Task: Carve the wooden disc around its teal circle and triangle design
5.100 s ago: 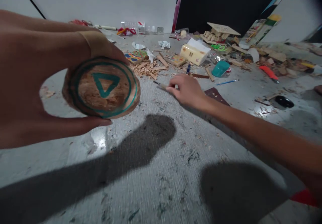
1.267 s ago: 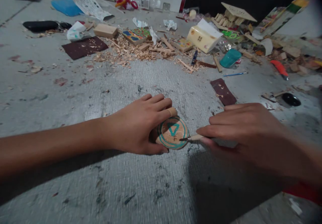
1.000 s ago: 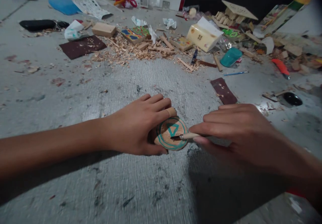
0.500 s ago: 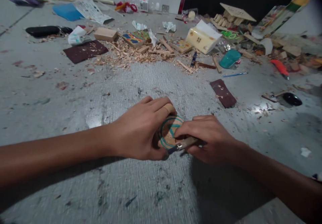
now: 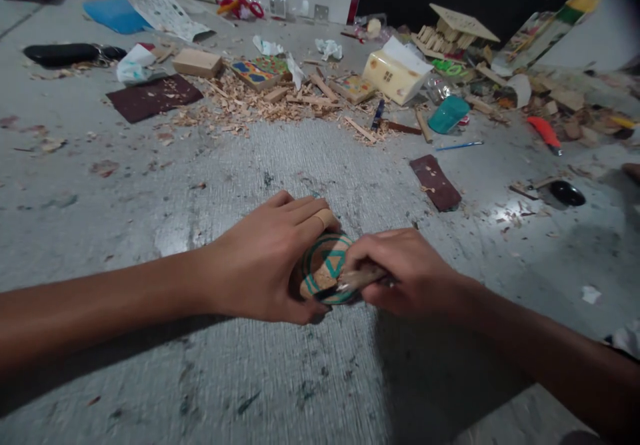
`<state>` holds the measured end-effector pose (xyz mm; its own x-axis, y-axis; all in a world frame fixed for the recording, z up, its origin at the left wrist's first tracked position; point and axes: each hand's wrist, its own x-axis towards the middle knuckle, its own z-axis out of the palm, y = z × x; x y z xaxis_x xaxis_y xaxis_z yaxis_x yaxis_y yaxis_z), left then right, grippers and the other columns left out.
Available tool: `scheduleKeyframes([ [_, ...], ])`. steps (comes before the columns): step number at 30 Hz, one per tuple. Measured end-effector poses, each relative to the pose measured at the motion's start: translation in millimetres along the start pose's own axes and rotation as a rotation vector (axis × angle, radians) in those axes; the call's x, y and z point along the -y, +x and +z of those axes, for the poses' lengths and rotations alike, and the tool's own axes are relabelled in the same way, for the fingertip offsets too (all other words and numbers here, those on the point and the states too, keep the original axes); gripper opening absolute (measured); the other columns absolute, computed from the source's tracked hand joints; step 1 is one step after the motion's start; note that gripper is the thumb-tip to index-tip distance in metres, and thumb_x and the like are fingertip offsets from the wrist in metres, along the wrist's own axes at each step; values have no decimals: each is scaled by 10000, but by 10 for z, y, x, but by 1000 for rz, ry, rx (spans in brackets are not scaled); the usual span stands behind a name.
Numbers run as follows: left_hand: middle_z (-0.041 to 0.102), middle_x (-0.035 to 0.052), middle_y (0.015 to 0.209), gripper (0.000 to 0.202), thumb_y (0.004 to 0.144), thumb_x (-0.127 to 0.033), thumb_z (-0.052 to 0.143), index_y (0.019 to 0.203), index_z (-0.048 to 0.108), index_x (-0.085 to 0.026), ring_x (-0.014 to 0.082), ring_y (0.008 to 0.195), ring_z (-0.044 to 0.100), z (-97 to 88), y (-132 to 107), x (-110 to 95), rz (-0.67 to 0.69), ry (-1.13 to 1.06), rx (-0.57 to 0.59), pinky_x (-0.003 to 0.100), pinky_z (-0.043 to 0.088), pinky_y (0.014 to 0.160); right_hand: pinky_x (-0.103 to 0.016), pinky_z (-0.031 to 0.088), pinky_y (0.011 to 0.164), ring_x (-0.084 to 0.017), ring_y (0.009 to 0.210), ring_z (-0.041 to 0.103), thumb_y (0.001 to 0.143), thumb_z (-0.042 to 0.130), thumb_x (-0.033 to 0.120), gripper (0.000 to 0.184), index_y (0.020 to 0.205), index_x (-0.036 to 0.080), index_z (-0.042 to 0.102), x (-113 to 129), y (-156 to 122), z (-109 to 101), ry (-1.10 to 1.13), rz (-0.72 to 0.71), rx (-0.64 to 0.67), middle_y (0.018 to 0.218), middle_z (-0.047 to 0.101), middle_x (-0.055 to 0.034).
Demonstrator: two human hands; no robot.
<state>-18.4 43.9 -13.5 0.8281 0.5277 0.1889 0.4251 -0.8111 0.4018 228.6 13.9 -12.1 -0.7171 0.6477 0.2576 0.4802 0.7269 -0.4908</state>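
Observation:
A round wooden piece (image 5: 311, 268), marked with teal rings and a teal triangle, rests on the grey floor. Curled around its left side, my left hand (image 5: 270, 258) holds it with fingers at the far edge and thumb at the near edge. My right hand (image 5: 407, 268) is closed around a wooden-handled tool (image 5: 367, 277) with a shiny metal collar and a dark tip. That tip lies over the near part of the disc, close to my left thumb. Motion blur hides whether it is a blade or bristles.
Wood shavings (image 5: 240, 108) and offcuts lie beyond my hands, near a wooden block (image 5: 197, 63) and a tissue pack (image 5: 395, 75). Brown sandpaper pieces (image 5: 435, 181) (image 5: 155, 97) flank them. A teal cup (image 5: 449, 114) and a red-handled tool (image 5: 544, 135) lie right.
The tool's tip has moved left across the near part of the disc, and my right hand has shifted with it. More of the teal triangle shows. The whole view has shifted slightly.

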Motion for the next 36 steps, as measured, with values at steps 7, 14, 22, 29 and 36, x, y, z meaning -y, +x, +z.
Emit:
scheduleKeyframes([
  [7,652,97,1127,685,808,-697,713,1202,554,-159,289,990,625,-22,-8,0,-3,86,24,415,357,853,-295,407,579,-147,616,526,881,726,239,244,1096,248,609,-240,-31,-442,-38,461,-636,745,582,44],
  [14,661,152,1070,966,803,-971,454,1288,563,-142,356,975,583,-89,-30,-7,0,244,28,541,345,912,-305,398,599,-150,627,506,987,645,375,166,961,226,711,-256,-43,-438,11,440,-547,725,577,27],
  [22,606,107,1345,704,757,-382,790,1393,520,-248,314,1207,555,-279,34,9,133,6,258,454,400,1016,-332,389,573,-176,601,508,1005,628,364,121,948,262,659,-106,-114,-488,-82,406,-404,709,576,12],
  [29,602,133,1275,811,752,-685,790,1329,513,-186,333,1110,559,-307,0,11,46,28,216,491,386,960,-278,470,620,-136,645,648,963,645,214,110,1004,239,743,-34,-120,-578,-83,161,-29,817,750,22],
  [36,627,89,1125,781,776,-828,701,1263,596,-227,328,1044,563,-310,1,7,30,145,223,476,347,888,-263,418,640,-128,691,678,1054,585,260,219,1188,242,757,13,-156,-489,-92,54,143,815,756,14],
])
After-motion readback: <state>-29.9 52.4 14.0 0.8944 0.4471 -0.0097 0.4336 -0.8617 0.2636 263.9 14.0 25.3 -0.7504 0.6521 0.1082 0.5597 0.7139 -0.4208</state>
